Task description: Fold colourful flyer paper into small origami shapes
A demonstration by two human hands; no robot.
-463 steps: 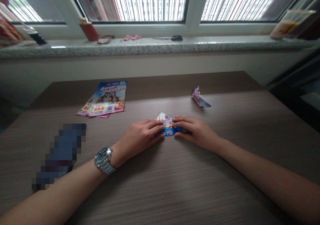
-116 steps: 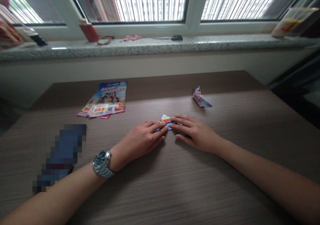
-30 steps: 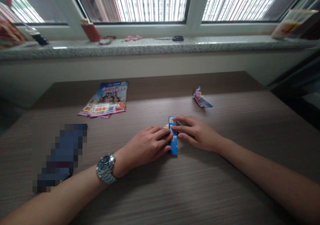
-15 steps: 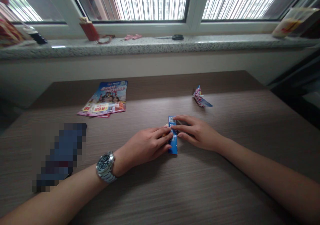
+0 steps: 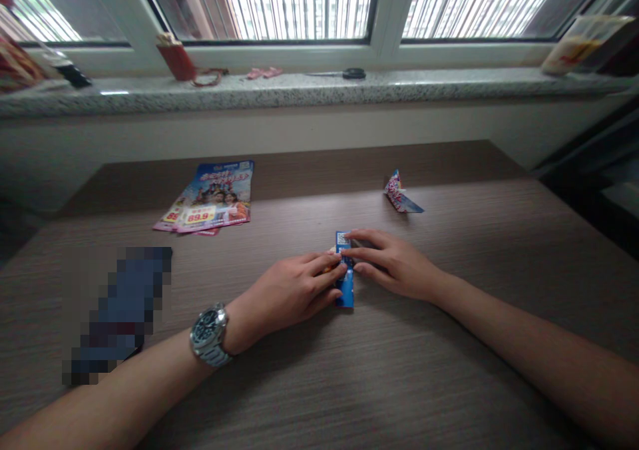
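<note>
A narrow folded strip of blue printed paper [image 5: 345, 295] lies on the wooden table, with a QR code near its far end. My left hand [image 5: 299, 283], a metal watch on its wrist, rests with outstretched fingers over the strip's left side and middle. My right hand [image 5: 399, 263] comes from the other side, its fingers spread, the fingertips touching the strip's right edge. Part of the paper is hidden beneath the left fingers. Beyond the right hand stands a folded paper figure [image 5: 398, 196] with a pink and blue print.
Printed flyers [image 5: 214, 197] lie stacked at the far left of the table [image 5: 299, 390]. A blurred-out dark blue object [image 5: 127, 303] lies beside my left forearm. On the granite sill [image 5: 279, 94] are a red box [image 5: 177, 60], small pink items and scissors [image 5: 353, 73].
Hardly anything differs: the whole view has shifted very slightly, while both hands and the paper strip keep their places on the table.
</note>
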